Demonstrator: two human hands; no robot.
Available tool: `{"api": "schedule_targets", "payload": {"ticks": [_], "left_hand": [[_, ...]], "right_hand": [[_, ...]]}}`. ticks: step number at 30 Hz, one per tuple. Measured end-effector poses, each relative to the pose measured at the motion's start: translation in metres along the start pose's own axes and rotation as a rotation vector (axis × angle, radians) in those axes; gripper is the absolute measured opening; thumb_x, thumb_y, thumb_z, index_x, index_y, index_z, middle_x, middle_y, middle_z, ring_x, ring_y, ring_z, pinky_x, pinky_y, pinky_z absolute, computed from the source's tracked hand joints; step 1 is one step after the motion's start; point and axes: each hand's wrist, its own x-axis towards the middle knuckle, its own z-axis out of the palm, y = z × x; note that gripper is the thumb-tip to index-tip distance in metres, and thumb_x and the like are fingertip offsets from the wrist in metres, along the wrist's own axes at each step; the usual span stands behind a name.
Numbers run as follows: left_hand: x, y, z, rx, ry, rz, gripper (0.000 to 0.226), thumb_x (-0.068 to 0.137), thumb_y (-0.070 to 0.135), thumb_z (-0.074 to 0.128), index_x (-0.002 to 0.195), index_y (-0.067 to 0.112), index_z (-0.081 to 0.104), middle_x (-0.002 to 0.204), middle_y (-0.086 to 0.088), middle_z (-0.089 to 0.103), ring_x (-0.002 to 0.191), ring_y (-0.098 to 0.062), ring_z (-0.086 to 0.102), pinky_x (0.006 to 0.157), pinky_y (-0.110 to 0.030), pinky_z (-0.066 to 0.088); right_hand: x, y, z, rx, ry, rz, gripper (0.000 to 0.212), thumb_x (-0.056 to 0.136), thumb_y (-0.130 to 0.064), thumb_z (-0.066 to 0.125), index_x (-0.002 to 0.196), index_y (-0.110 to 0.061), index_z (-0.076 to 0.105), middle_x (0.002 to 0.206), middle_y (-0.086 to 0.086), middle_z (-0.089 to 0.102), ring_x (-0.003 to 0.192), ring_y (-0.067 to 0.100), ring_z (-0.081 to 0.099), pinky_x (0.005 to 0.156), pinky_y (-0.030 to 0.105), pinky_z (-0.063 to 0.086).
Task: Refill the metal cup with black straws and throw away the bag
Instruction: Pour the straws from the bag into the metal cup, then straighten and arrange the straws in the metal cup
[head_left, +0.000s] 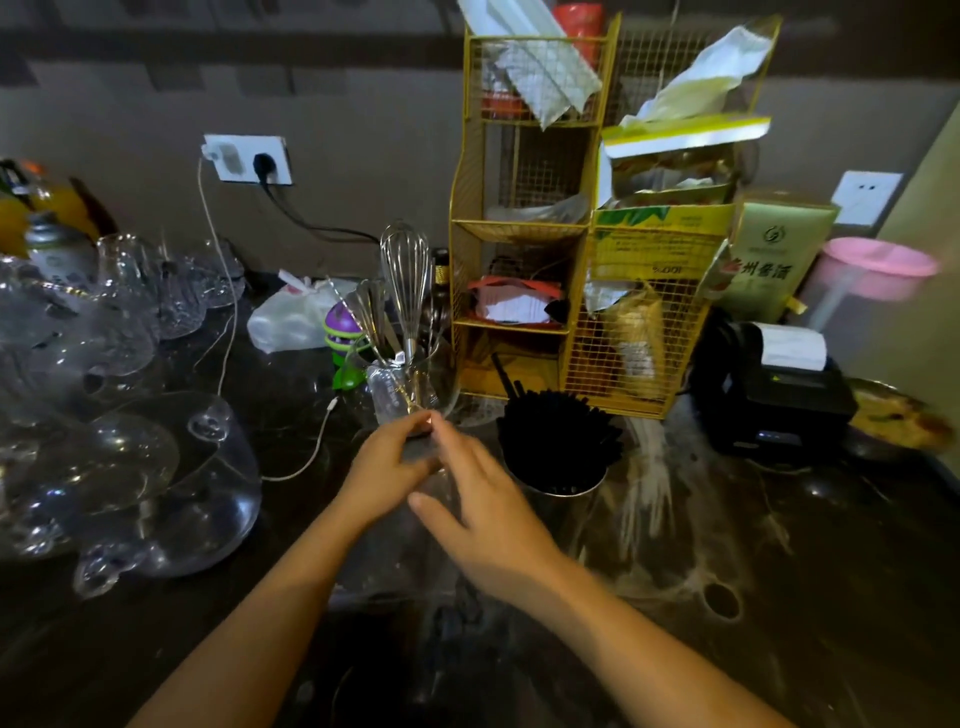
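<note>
Metal cup (558, 501): on the dark counter (779, 571), front of the yellow wire rack (571, 312); packed full of black straws (558, 436), upright and fanning at the top.
Clear bag (431, 519): transparent, hard to make out, hanging between both hands, left of the cup.
Left hand (387, 473): fingertips pinched together on the bag's top.
Right hand (488, 509): fingers extended and slightly apart, touching the bag; grip cannot be told, blurred.
Glass beaker with whisk (408, 291): just behind the hands.
Glassware (130, 467): massed at left.
Receipt printer (774, 389): at right.
</note>
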Motion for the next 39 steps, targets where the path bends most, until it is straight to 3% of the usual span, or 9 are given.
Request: {"api": "schedule_targets", "payload": {"ticks": [2, 4, 6, 11, 19, 24, 28, 35, 39], "left_hand": [[0.008, 0.025, -0.005, -0.106, -0.055, 0.065, 0.054, 0.066, 0.018, 0.069, 0.116, 0.005, 0.053, 0.101, -0.009, 0.060, 0.093, -0.017, 0.057, 0.075, 0.000, 0.039], [0.015, 0.045, -0.010, -0.126, -0.098, 0.121, 0.054, 0.068, 0.012, 0.073, 0.118, 0.007, 0.052, 0.094, -0.008, 0.058, 0.082, -0.011, 0.053, 0.070, -0.001, 0.039], [0.023, 0.058, -0.012, -0.137, -0.137, 0.148, 0.052, 0.070, 0.010, 0.072, 0.117, 0.010, 0.051, 0.081, 0.000, 0.055, 0.070, -0.001, 0.050, 0.064, -0.006, 0.040], [0.039, 0.074, -0.010, -0.156, -0.259, 0.151, 0.039, 0.067, 0.013, 0.074, 0.100, 0.023, 0.057, 0.062, 0.006, 0.052, 0.052, 0.001, 0.048, 0.056, -0.016, 0.040], [0.049, 0.091, -0.005, -0.034, -0.336, 0.224, 0.021, 0.069, 0.015, 0.072, 0.074, 0.030, 0.059, 0.070, 0.007, 0.058, 0.061, -0.003, 0.052, 0.062, -0.020, 0.043], [0.051, 0.089, -0.002, 0.038, -0.330, 0.240, 0.015, 0.071, 0.015, 0.071, 0.083, 0.012, 0.065, 0.064, 0.011, 0.057, 0.050, 0.011, 0.051, 0.052, -0.007, 0.040], [0.052, 0.093, -0.003, 0.078, -0.303, 0.264, 0.012, 0.073, 0.016, 0.069, 0.083, 0.010, 0.065, 0.063, 0.010, 0.056, 0.053, 0.001, 0.052, 0.050, -0.010, 0.040], [0.056, 0.117, -0.015, 0.078, -0.273, 0.302, 0.007, 0.075, 0.016, 0.067, 0.079, 0.011, 0.064, 0.065, 0.004, 0.059, 0.051, 0.003, 0.051, 0.051, -0.010, 0.040], [0.058, 0.142, -0.033, 0.082, -0.284, 0.314, 0.013, 0.076, 0.017, 0.066, 0.079, 0.005, 0.063, 0.060, 0.001, 0.058, 0.046, -0.001, 0.051, 0.046, -0.014, 0.041]], "right_hand": [[-0.004, -0.010, -0.027, 0.055, 0.149, -0.029, 0.063, 0.087, -0.022, 0.054, 0.140, -0.027, 0.020, 0.132, -0.001, 0.042, 0.106, 0.003, 0.048, 0.092, 0.015, 0.041], [-0.003, -0.012, -0.053, 0.062, 0.285, -0.040, 0.059, 0.083, -0.015, 0.059, 0.135, -0.024, 0.032, 0.107, -0.006, 0.049, 0.076, 0.002, 0.050, 0.070, 0.008, 0.044], [0.003, -0.006, -0.077, 0.012, 0.358, 0.009, 0.058, 0.080, -0.013, 0.063, 0.130, -0.021, 0.036, 0.094, -0.007, 0.047, 0.066, 0.005, 0.047, 0.060, 0.011, 0.042], [0.021, 0.019, -0.109, -0.225, 0.175, 0.195, 0.062, 0.072, -0.026, 0.072, 0.126, -0.016, 0.043, 0.099, 0.000, 0.048, 0.070, 0.012, 0.050, 0.054, 0.014, 0.033], [0.036, 0.028, -0.099, -0.313, 0.028, 0.213, 0.033, 0.073, -0.021, 0.072, 0.102, -0.008, 0.064, 0.078, 0.002, 0.061, 0.072, 0.012, 0.054, 0.054, 0.015, 0.036], [0.039, 0.031, -0.094, -0.299, 0.055, 0.207, 0.016, 0.073, -0.018, 0.070, 0.085, -0.007, 0.067, 0.076, 0.002, 0.058, 0.073, 0.016, 0.055, 0.055, 0.021, 0.039], [0.040, 0.032, -0.096, -0.271, 0.082, 0.194, 0.012, 0.076, -0.016, 0.068, 0.083, -0.007, 0.068, 0.072, 0.001, 0.057, 0.074, 0.015, 0.053, 0.064, 0.027, 0.043], [0.041, 0.029, -0.109, -0.157, 0.093, 0.168, 0.010, 0.075, -0.019, 0.069, 0.069, -0.013, 0.063, 0.053, -0.007, 0.050, 0.044, 0.000, 0.045, 0.045, 0.012, 0.032], [0.039, 0.023, -0.121, -0.038, 0.069, 0.141, 0.029, 0.074, -0.018, 0.071, 0.055, -0.022, 0.049, 0.050, -0.006, 0.046, 0.039, 0.001, 0.040, 0.041, 0.011, 0.029]]}}
